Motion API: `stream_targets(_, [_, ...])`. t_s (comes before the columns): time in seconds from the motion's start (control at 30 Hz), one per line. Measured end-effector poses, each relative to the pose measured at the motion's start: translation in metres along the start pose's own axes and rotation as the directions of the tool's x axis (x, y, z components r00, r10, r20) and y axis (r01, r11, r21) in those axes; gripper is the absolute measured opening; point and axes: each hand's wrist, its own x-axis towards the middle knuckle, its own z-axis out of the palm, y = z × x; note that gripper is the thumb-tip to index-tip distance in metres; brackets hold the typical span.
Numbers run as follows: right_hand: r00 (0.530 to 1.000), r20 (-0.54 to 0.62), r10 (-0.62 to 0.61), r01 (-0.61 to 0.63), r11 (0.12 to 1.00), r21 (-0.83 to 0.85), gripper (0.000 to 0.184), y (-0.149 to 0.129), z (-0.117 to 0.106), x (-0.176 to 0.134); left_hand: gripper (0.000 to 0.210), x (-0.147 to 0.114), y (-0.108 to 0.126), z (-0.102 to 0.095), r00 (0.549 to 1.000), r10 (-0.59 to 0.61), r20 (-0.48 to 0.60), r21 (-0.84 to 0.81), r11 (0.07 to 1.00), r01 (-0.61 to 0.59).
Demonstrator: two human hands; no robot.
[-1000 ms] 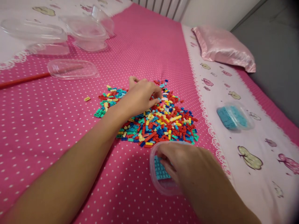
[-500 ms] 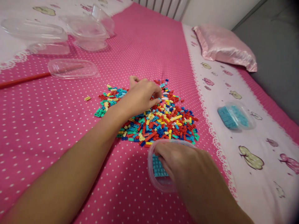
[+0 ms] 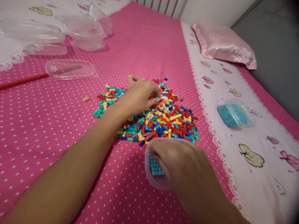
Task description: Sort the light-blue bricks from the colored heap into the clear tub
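A heap of small toy building bricks (image 3: 161,121) in red, yellow, blue, green and white lies on the bed. My left hand (image 3: 142,93) is over the heap's far side, fingers curled and thumb close to the fingertips, with a small light blue brick (image 3: 158,99) at the tips. Nearer to me stands a clear plastic tub (image 3: 147,168), holding rows of turquoise bricks (image 3: 155,165). My right hand (image 3: 179,161) reaches down into this tub with bent fingers. Its fingertips, and whatever they pinch, are hidden behind the hand.
To the right sits another clear tub (image 3: 249,119) with turquoise bricks. Several clear plastic containers (image 3: 81,28) stand at the far left. A clear lid (image 3: 72,69) lies by a red stick (image 3: 25,81). One yellow brick (image 3: 86,99) is apart from the heap. A pink pillow (image 3: 226,43) rests beyond.
The whole view has shifted slightly, moving things a little left. Both hands keep nearly the same pose, the left over the heap and the right inside the tub.
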Motion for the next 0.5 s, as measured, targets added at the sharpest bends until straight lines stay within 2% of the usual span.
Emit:
stream_targets(0.17, [0.997,-0.071,0.014,-0.015,1.000,-0.023,0.021,-0.0041,0.0057,0.0040,0.011,0.0001,-0.0019,-0.0004,1.000,0.026,-0.009,-0.009,1.000,-0.026])
stream_targets(0.5, [0.996,-0.086,0.036,-0.038,0.999,-0.024,0.019,-0.0044,0.0046,0.0039,0.012,0.0002,-0.0016,-0.0012,1.000,0.013,0.011,0.009,1.000,-0.013])
